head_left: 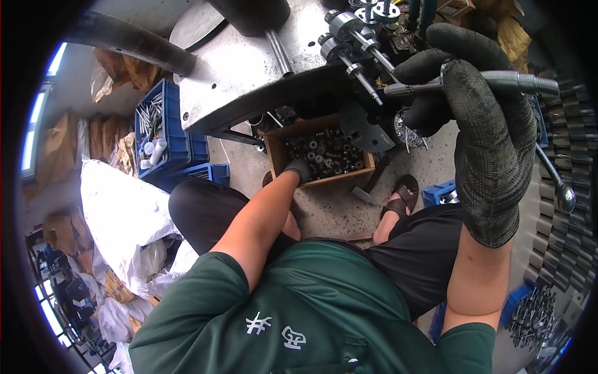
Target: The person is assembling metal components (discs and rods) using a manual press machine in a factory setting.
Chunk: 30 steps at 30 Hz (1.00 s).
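Note:
My right hand [495,156], in a dark knit work glove, is raised at the upper right. Its fingers are closed around a slim steel shaft [526,82] with a threaded right end and a tapered left end. My left hand [300,168], also gloved, reaches down to the left side of a wooden box [336,179] on the floor. Inside lie many small dark metal parts [327,153], nut- or collar-like. Its fingers are too hidden among them to show a grip. Steel shafts with round collars [346,59] rest at the edge of the metal bench [243,100].
A hammer [364,194] stands beside the box, near my sandalled feet. Blue crates [163,149] with metal rods sit at the left, by a white sack [121,218]. Stacked metal cylinders [564,206] line the right. A thick pipe [140,47] meets the bench's left side.

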Tool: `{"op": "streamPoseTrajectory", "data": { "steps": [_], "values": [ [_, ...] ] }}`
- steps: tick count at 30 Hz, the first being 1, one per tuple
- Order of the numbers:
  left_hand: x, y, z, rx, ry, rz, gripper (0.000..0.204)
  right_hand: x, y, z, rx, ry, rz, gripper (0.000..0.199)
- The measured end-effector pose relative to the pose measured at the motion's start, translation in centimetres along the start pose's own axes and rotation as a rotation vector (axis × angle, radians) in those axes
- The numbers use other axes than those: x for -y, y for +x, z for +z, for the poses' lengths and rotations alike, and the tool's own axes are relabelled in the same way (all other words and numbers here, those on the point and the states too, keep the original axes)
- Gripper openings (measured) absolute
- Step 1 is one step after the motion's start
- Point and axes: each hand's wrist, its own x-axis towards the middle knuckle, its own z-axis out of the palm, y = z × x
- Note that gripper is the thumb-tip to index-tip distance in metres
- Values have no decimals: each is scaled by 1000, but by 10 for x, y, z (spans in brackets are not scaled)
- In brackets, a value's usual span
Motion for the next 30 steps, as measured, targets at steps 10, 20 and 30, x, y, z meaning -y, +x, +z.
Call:
{"op": "streamPoseTrajectory", "data": {
  "steps": [10, 20, 30],
  "values": [
    [-47, -16, -41, 294, 18, -149, 61, -1, -6, 1, 2, 38, 30, 34],
    [-67, -31, -53, 165, 88, 16, 62, -12, -16, -5, -43, 122, 55, 32],
    [-33, -7, -97, 24, 485, 549, 35, -2, -10, 3, 38, 42, 16, 31]
  ]
}}
